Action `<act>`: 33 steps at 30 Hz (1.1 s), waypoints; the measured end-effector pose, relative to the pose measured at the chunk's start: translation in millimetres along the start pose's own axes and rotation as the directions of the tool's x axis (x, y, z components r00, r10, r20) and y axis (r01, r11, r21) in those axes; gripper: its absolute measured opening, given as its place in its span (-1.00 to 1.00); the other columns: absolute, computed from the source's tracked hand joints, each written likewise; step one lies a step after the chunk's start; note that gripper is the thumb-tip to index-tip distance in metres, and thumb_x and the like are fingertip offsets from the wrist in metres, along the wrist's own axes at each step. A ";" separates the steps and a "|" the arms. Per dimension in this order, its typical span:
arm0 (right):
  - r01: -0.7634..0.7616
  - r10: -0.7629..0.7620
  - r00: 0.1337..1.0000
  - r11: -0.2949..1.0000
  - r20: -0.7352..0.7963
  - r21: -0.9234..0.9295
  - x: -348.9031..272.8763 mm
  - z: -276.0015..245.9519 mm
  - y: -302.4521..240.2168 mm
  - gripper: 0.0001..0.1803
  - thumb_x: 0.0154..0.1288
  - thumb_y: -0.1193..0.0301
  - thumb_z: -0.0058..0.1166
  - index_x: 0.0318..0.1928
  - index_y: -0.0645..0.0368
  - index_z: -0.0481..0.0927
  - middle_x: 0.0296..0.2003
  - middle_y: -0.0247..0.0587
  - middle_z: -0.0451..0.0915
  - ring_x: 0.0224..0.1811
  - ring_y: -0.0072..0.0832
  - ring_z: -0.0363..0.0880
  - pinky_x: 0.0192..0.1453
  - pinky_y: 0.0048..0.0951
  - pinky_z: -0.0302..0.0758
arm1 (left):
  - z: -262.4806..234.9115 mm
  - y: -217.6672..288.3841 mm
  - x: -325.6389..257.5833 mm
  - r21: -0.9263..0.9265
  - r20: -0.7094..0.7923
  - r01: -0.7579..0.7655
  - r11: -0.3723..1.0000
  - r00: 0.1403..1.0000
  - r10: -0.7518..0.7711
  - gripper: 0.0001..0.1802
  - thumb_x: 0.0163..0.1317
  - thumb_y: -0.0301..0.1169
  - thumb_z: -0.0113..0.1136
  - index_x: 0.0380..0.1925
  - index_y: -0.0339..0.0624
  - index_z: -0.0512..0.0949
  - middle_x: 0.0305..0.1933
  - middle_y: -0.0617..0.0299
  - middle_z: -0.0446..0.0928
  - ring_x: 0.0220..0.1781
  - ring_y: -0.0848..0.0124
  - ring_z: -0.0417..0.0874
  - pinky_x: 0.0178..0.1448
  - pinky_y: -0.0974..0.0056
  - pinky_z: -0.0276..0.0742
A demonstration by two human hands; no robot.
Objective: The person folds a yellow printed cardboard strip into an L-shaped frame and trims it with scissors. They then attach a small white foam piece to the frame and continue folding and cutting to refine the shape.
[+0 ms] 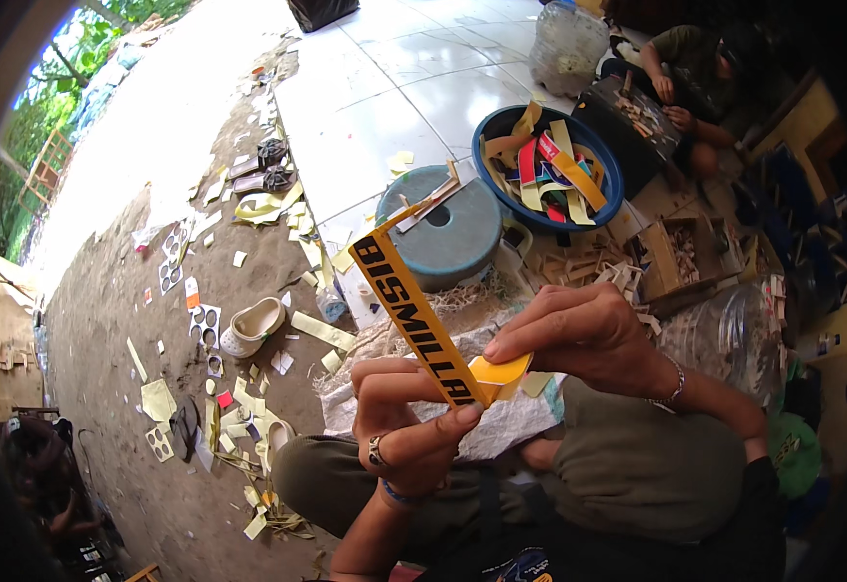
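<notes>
**Ana:** Dirt ground point(152, 320) littered with paper scraps runs beside a white tiled floor point(385, 87), and the person sits where the two meet. What are the hands doing?

**Ben:** Both are clenched on one yellow strip point(414, 310) with black lettering. The left hand point(409, 427) pinches its lower end between thumb and fingers; the right hand point(579, 335) grips a folded yellow tab point(503, 372) at the same end. The strip slants up and away, its far tip just in front of the grey-blue round stool point(443, 233).

**Ana:** What might go wrong?

**Ben:** My guess: pull the tab unevenly and the strip could tear or crease across the letters. The free upper end is unsupported, so it could flop down and stick to itself, if it is adhesive. I cannot tell that.

**Ana:** Counts?

**Ben:** One strip in hand, one stool, one blue basin point(548, 165) of coloured strips right of the stool, one clear plastic jug point(569, 44) beyond the basin. One pale shoe point(252, 325) lies left of the stool and a dark pair point(266, 165) farther back. One other person point(695, 68) works beyond the basin. Loose scraps are too many to count.
</notes>
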State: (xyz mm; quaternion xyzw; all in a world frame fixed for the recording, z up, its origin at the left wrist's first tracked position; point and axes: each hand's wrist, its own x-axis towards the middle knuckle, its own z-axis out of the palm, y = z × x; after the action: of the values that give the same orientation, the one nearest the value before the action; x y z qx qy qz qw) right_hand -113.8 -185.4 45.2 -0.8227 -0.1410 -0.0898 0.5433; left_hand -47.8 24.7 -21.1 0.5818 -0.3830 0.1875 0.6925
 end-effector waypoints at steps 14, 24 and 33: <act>-0.084 0.086 0.996 0.985 -0.007 0.153 -2.0 12.8 8.5 -0.72 0.32 0.61 0.32 0.04 0.27 0.75 -0.08 -0.13 0.76 -0.04 -0.47 0.76 0.05 -0.50 0.69 | -3.9 -1.2 -1.1 -0.300 0.159 0.338 0.892 0.940 -0.303 -0.44 0.11 -0.77 0.44 0.06 0.03 0.61 0.17 0.00 0.50 0.17 0.19 0.63 0.19 0.17 0.63; -0.381 0.437 0.899 0.750 0.027 0.540 -2.8 27.1 15.3 -0.67 0.44 0.48 0.28 0.15 0.31 0.69 -0.01 -0.19 0.76 -0.01 -0.64 0.70 0.07 -0.62 0.65 | 12.3 4.5 -0.5 -0.466 0.114 0.548 0.695 0.816 -0.567 0.17 0.22 -0.78 0.34 0.64 -0.14 -0.23 0.15 0.12 0.60 0.22 0.34 0.63 0.33 0.16 0.54; -0.409 0.468 0.883 0.730 0.035 0.547 -2.9 33.7 18.0 -0.64 0.46 0.42 0.28 0.18 0.30 0.66 -0.03 -0.23 0.77 -0.08 -0.68 0.71 -0.01 -0.67 0.63 | 10.9 -0.6 1.0 -0.511 0.052 0.582 0.632 0.755 -0.653 -0.09 0.31 -0.73 0.30 0.55 -0.21 0.01 -0.06 0.17 0.67 0.04 0.42 0.70 0.20 0.27 0.61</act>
State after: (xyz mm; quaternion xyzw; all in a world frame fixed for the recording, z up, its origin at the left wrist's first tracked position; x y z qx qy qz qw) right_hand -110.8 -161.5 15.4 -0.6398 0.0668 0.0413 0.7645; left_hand -50.1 14.0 -20.4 0.4642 -0.1460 -0.1269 0.8644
